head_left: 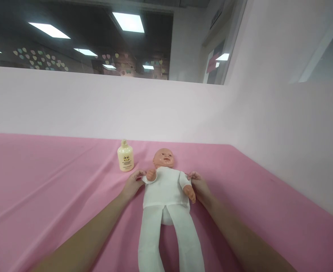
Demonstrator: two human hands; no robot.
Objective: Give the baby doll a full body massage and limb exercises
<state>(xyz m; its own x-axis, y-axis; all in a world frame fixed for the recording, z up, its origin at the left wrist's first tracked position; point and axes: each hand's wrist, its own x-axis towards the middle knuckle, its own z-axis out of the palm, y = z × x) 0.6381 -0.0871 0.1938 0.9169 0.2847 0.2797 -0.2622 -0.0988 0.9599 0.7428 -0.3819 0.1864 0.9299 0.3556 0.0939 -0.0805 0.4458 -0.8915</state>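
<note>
One sleeve [147, 181] is pinched at its edge by the fingers of the left hand [133, 184], the other sleeve [184, 179] by those of the right hand [200, 186] — light, closed grips on cloth. The fabric is best drawn evenly from both sides, with the stiff-looking arms spared any twisting. Between the hands, the doll [164, 157] is laid face up, its smooth, rounded head bare, its body covered by a matte white top [166, 190] and straight white trousers [149, 228]. Farther out, a squat, glossy, pale yellow bottle [126, 158] is stood on the softly creased pink surface [55, 189] — bounded by a plain white wall [104, 105]
</note>
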